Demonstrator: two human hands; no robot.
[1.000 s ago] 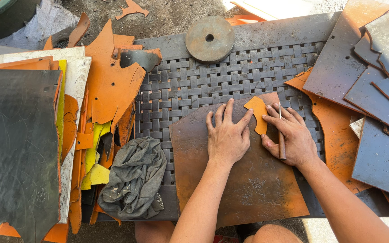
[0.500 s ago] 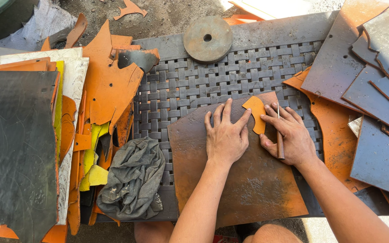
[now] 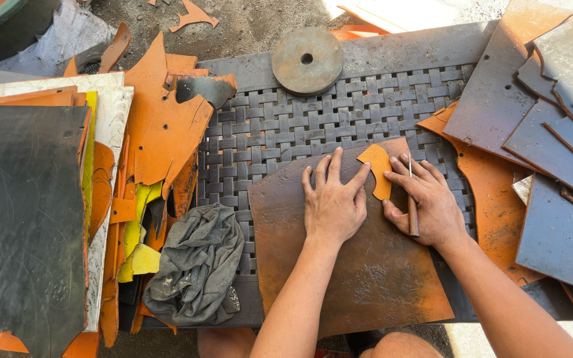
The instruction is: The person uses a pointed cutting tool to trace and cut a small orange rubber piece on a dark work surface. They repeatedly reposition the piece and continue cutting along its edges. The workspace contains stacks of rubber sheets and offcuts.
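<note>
Two hands work: my left hand lies flat, open, pinning a small orange leather cutout on a brown leather sheet; right hand grips a thin knife, blade mostly hidden.

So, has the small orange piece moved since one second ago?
No. The orange piece stays at the brown sheet's top edge, below the round disc.

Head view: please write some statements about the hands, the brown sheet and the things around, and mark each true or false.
1. The left hand lies flat on the brown sheet. True.
2. The right hand holds a thin tool. True.
3. The orange piece lies on the grey cloth. False: it lies on the brown sheet, between the hands.
4. The round disc lies under the left hand. False: it lies apart, at the table's far edge.
</note>
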